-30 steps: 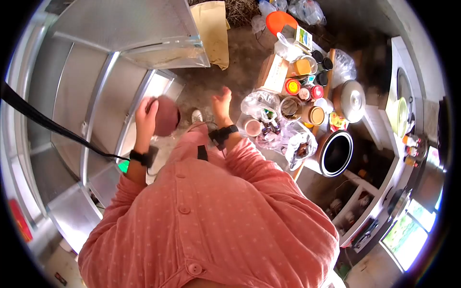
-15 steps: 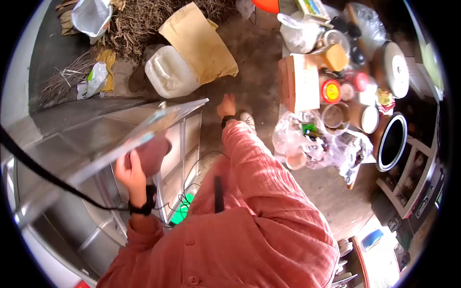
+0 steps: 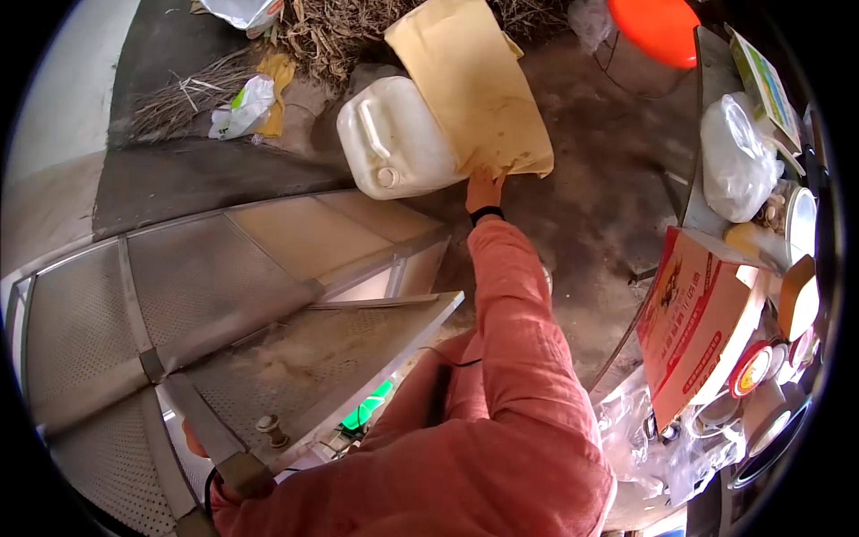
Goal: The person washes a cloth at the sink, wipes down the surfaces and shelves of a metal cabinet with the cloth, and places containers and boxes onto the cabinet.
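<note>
Dark, stained floor (image 3: 599, 192) lies between a grey metal cabinet with perforated panels (image 3: 192, 268) and a crowded table. On it, a red-and-white cardboard box (image 3: 689, 313) carries Chinese characters and a printed emblem, too slanted to read surely; round jar lids (image 3: 750, 369) beside it bear illegible labels. Ahead, a tan, flat, flexible sheet (image 3: 479, 85) partly covers a white plastic jerrycan (image 3: 394, 139). Fingers of the right hand (image 3: 484, 190) meet the sheet's lower edge; whether they pinch it cannot be told. Behind the cabinet's open door (image 3: 304, 376), only a sliver of the left hand (image 3: 191, 438) shows, its grip hidden. Dark vignetting cuts off the table's far side.
</note>
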`<state>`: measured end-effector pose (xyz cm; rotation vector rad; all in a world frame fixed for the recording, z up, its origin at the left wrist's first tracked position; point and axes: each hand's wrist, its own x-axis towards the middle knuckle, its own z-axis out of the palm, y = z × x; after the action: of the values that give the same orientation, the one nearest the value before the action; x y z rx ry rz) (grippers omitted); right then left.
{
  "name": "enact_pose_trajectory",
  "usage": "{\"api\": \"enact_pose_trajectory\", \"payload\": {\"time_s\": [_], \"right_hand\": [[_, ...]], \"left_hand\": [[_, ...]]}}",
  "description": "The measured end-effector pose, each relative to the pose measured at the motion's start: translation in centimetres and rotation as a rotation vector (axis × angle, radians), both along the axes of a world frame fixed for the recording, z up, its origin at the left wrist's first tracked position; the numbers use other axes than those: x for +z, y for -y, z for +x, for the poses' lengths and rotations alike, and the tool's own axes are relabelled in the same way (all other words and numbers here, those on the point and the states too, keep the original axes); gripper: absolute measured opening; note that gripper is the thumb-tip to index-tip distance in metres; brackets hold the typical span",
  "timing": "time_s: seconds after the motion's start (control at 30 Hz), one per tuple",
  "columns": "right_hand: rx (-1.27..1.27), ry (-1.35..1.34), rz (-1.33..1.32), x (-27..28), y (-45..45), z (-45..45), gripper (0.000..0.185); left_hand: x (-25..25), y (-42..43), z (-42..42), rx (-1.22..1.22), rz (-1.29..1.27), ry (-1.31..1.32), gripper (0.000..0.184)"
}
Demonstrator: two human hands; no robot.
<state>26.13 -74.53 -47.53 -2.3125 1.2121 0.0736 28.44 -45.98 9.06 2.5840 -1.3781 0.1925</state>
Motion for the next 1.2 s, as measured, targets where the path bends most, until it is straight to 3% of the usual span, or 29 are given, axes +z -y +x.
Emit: {"api": "enact_pose_trajectory", "payload": {"time_s": [0.03, 0.1, 0.13, 0.2, 0.27, 0.3, 0.33, 0.37, 0.4, 0.43, 0.47, 0.53, 0.67, 0.7, 0.73, 0.77, 0.87, 0.93, 1.0, 1.03, 1.1, 1.17, 1.2], "right_hand": [[0.033, -0.019, 0.173, 3.4, 1.8, -1.2, 0.055], [-0.337, 0.576, 0.046, 12.0, 4.7, -2.2, 0.051], [-0.336, 0.57, 0.042, 14.4, 5.2, -1.6, 0.051], [-0.413, 0.841, -0.401, 18.7, 7.4, -3.0, 0.048], [-0.198, 0.583, -0.13, 21.5, 6.9, -3.1, 0.037], [-0.172, 0.572, 0.221, 22.1, 7.4, -3.0, 0.025], [-0.175, 0.571, 0.182, 24.3, 8.5, -3.8, 0.025], [-0.272, 0.842, 0.233, 28.6, 11.1, -4.3, 0.022], [-0.351, 1.08, 0.329, 32.0, 11.1, -6.3, 0.02], [-0.319, 1.07, 0.326, 30.7, 11.4, -6.2, 0.022], [-0.309, 1.307, 0.879, 31.1, 13.6, -7.2, 0.019], [-0.533, 1.801, 1.187, 39.1, 14.5, -10.2, 0.031], [-0.436, 1.617, 0.963, 49.8, 17.9, -15.8, 0.034], [-0.395, 1.691, 0.958, 51.0, 20.4, -17.2, 0.034], [-0.288, 1.725, 0.877, 62.1, 16.6, -17.7, 0.033], [-0.287, 1.696, 0.812, 61.5, 18.3, -18.9, 0.033], [-0.026, 1.596, 0.829, 68.6, 22.7, -21.8, 0.034], [0.286, 1.56, 0.645, 79.4, 18.9, -23.0, 0.036], [0.523, 1.499, 0.661, 81.9, 20.6, -23.6, 0.034], [0.64, 1.404, 0.74, 84.8, 20.4, -23.2, 0.035], [0.73, 1.376, 0.64, 88.6, 18.6, -21.9, 0.038], [0.828, 1.355, 0.515, 92.9, 15.4, -19.8, 0.041], [0.889, 1.353, 0.449, 95.3, 13.3, -18.1, 0.043]], "left_hand": [[0.0, -0.1, 0.1, -0.012, 0.018, 0.014, 0.022], [-0.5, 0.2, 0.5, -0.058, 0.038, 0.027, 0.019], [-0.8, 0.8, 0.5, -0.092, 0.064, 0.05, 0.018], [-1.2, 1.9, 0.8, -0.219, 0.111, 0.115, 0.016], [-0.9, 2.9, 1.1, -0.455, 0.221, 0.295, 0.013], [0.5, 7.5, -2.4, -0.147, 0.034, -0.15, 0.013], [-0.6, 7.2, -2.0, -0.075, -0.053, -0.313, 0.009], [-1.8, 6.8, -1.6, 0.0, -0.155, -0.466, 0.007], [0.1, 9.1, -4.6, 0.055, -0.203, -0.798, 0.006], [-1.7, 10.5, -3.8, -0.021, -0.085, -0.804, 0.008], [-2.7, 10.0, -3.7, -0.1, -0.012, -0.84, 0.01], [-1.9, 8.5, -4.6, -0.25, -0.08, -0.902, 0.012], [1.8, 9.6, -6.8, -0.522, -0.269, -0.87, 0.008], [0.8, 12.5, -7.8, -0.447, -0.214, -0.909, 0.014], [5.4, 8.5, -7.6, -0.411, -0.253, -0.978, 0.022], [4.8, 8.4, -7.3, -0.442, -0.233, -0.968, 0.038], [6.7, 8.6, -7.5, -0.484, -0.309, -0.879, 0.024], [9.1, 8.4, -7.9, -0.439, -0.469, -0.975, 0.013], [10.6, 8.7, -7.9, -0.451, -0.472, -1.027, 0.016], [12.3, 8.6, -8.3, -0.445, -0.592, -1.032, 0.026], [13.6, 8.8, -8.6, -0.466, -0.63, -1.121, 0.049], [17.2, 8.8, -9.2, -0.508, -0.663, -1.083, 0.082], [18.7, 8.6, -9.1, -0.574, -0.689, -0.958, 0.089]]}}
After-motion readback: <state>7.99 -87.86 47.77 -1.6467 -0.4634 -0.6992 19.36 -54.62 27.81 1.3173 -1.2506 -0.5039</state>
